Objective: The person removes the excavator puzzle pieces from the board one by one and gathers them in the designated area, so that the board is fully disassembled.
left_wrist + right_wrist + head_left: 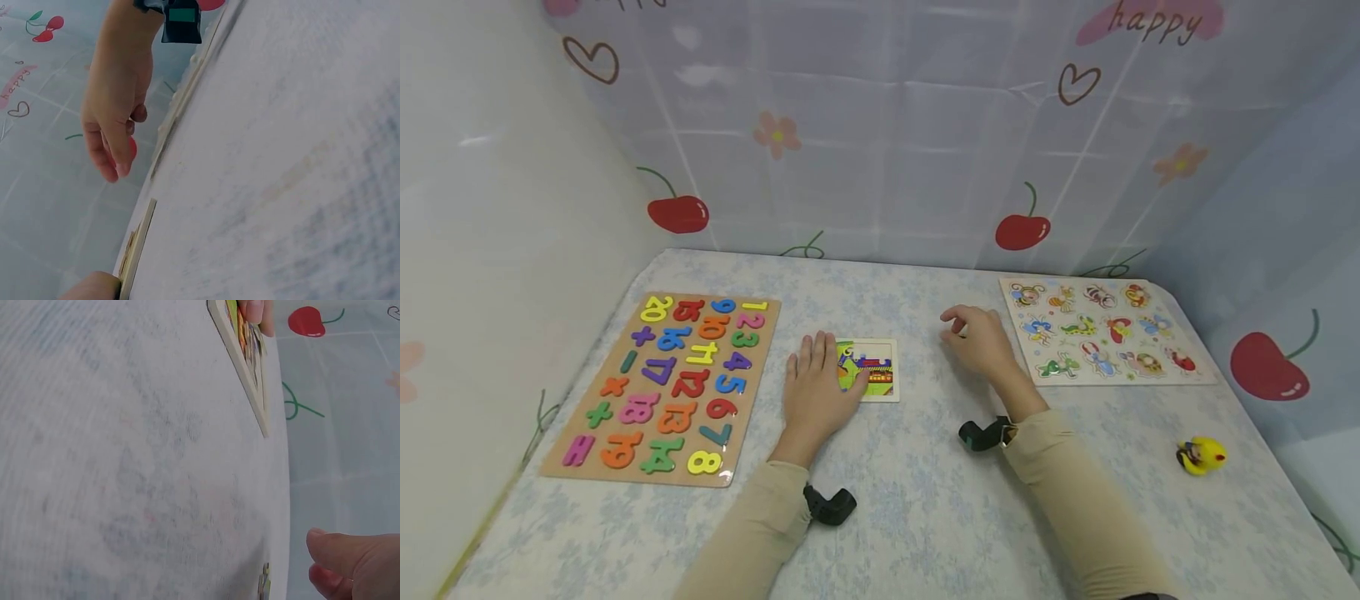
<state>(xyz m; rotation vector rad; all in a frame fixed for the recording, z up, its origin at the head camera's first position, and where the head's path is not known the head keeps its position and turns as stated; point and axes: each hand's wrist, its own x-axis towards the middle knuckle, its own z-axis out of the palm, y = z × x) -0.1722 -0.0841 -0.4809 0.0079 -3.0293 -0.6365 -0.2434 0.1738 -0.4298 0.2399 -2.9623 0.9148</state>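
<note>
My left hand [822, 392] lies flat with straight fingers at the left side of a small square jigsaw puzzle [880, 387]. Its thumb rests across the colourful picture and hides part of it. In the right wrist view, the puzzle's pale frame [240, 372] shows edge-on beside the left fingertips. My right hand [981, 343] hovers over the table, between the small puzzle and the insect board [1101, 379]. Its fingers are loosely bent, and nothing shows between thumb and fingers [334, 553]. The left wrist view also shows this right hand [119, 100] hanging apart from the puzzle.
A brown number board [643, 387] with colourful numerals and signs lies at the left. The white board at the back right bears several insect pieces. Farther forward on the right sits a small yellow duck toy [1201, 455]. A printed curtain [880, 167] stands behind the table.
</note>
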